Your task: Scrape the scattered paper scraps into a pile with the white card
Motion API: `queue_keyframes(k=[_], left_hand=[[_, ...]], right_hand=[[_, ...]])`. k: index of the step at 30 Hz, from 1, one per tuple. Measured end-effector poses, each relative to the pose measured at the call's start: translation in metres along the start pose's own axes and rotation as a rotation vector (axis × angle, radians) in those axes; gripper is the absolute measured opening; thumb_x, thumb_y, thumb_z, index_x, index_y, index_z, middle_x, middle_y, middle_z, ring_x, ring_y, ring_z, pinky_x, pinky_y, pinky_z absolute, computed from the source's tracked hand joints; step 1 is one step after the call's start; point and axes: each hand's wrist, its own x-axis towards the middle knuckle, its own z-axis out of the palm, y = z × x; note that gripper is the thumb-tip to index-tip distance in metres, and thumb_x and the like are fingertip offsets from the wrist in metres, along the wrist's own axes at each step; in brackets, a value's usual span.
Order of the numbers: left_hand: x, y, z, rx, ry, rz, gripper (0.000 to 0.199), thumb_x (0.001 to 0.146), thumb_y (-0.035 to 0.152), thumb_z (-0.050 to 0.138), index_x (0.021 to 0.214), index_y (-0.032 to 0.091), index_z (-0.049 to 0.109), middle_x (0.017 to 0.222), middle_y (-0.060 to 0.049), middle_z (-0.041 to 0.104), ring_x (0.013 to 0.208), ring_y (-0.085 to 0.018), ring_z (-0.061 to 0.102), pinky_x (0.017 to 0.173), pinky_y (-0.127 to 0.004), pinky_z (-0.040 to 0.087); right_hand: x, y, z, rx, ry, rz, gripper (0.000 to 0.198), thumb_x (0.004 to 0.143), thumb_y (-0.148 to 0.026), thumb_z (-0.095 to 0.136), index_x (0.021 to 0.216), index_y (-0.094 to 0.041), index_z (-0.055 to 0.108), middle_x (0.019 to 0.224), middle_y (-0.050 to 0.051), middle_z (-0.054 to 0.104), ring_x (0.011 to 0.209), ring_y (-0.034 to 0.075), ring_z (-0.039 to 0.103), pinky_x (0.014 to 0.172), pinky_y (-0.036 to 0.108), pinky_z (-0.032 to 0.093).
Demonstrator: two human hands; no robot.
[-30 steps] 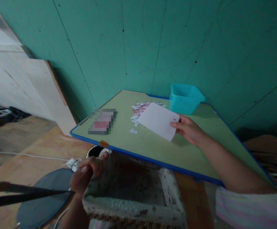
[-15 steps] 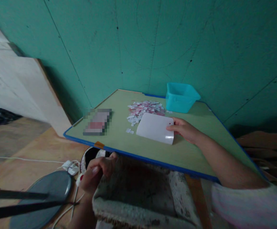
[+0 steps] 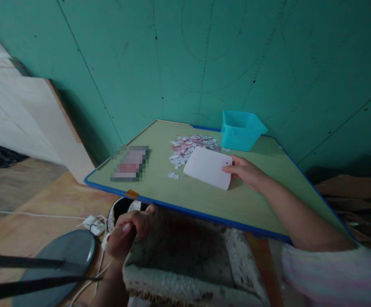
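Note:
My right hand (image 3: 241, 171) pinches the right edge of a white sheet (image 3: 208, 168), thumb on top near a small dark mark. The sheet is tilted, low over the table and in front of a heap of small white and pink paper pieces (image 3: 193, 147), covering part of it. A few loose pieces (image 3: 173, 175) lie to the sheet's left. Below the table's front edge, my left hand (image 3: 136, 226) is closed with curled fingers beside a spotted cloth (image 3: 163, 277). Whether anything is inside those fingers is hidden.
A turquoise plastic bin (image 3: 243, 132) stands at the table's back right. A blurred-out flat object (image 3: 129, 164) lies on the left of the blue-edged table (image 3: 252, 209). A grey round stool (image 3: 60, 256) and white cables (image 3: 28, 213) are at lower left. A green wall (image 3: 124, 64) rises behind.
The sheet's near edge has lifted and its tilt has changed, so the shiny lower corner no longer shows. My left hand has stayed in place.

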Motion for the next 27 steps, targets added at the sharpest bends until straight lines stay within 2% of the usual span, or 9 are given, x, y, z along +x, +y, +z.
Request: queue_keyframes(k=[3, 9, 15, 27], left_hand=[[-0.003, -0.001, -0.005, 0.002, 0.009, -0.023, 0.027, 0.069, 0.034, 0.039, 0.06, 0.021, 0.061, 0.045, -0.002, 0.05, 0.051, -0.02, 0.044, 0.063, -0.041, 0.03], [-0.005, 0.002, -0.017, -0.001, 0.016, -0.027, 0.028, 0.069, 0.037, 0.039, 0.06, 0.021, 0.061, 0.045, -0.003, 0.05, 0.053, -0.022, 0.047, 0.06, -0.041, 0.033], [-0.01, 0.003, -0.031, 0.039, 0.026, -0.025, 0.031, 0.07, 0.037, 0.038, 0.061, 0.02, 0.062, 0.046, -0.003, 0.051, 0.053, -0.02, 0.047, 0.062, -0.04, 0.034], [-0.009, 0.002, -0.022, 0.016, 0.089, -0.017, 0.03, 0.071, 0.033, 0.037, 0.06, 0.019, 0.062, 0.046, -0.003, 0.052, 0.053, -0.019, 0.047, 0.067, -0.039, 0.034]], right_hand=[[-0.002, 0.0, -0.002, 0.033, -0.086, 0.034, 0.029, 0.06, -0.019, 0.061, 0.088, -0.019, 0.056, 0.085, 0.002, 0.064, 0.069, 0.014, 0.057, 0.059, 0.025, 0.044], [-0.004, 0.001, -0.002, 0.035, -0.077, 0.026, 0.028, 0.062, -0.019, 0.062, 0.088, -0.018, 0.055, 0.086, 0.002, 0.064, 0.07, 0.013, 0.058, 0.06, 0.026, 0.046], [-0.009, 0.003, 0.007, 0.059, -0.237, 0.064, 0.027, 0.063, -0.019, 0.063, 0.088, -0.016, 0.054, 0.079, 0.002, 0.063, 0.067, 0.012, 0.059, 0.059, 0.025, 0.048], [-0.015, 0.006, 0.013, -0.001, -0.387, 0.004, 0.032, 0.066, -0.023, 0.064, 0.096, -0.014, 0.053, 0.093, 0.005, 0.064, 0.076, 0.012, 0.059, 0.068, 0.026, 0.048]])
